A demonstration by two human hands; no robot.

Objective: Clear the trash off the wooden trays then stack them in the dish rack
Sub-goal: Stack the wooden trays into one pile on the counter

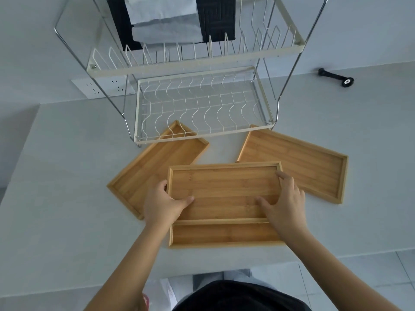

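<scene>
Several wooden trays lie on the pale counter. I hold the middle tray (224,189) with both hands, lifted over a lower tray (224,235) whose front strip shows beneath it. My left hand (161,204) grips its left edge, thumb on the inside. My right hand (284,205) grips its right edge, fingers spread on the wood. Another tray (155,167) lies angled to the left, its far corner under the dish rack. A further tray (298,162) lies angled to the right. The white wire dish rack (202,133) stands behind them. No trash shows on any tray.
Folded grey cloths (164,19) and a dark mat (215,16) sit on the rack's upper tier. A wall socket plate (94,87) is behind the rack at left. A small black tool (336,78) lies at the far right. A white bag (161,290) is by my body below the counter edge.
</scene>
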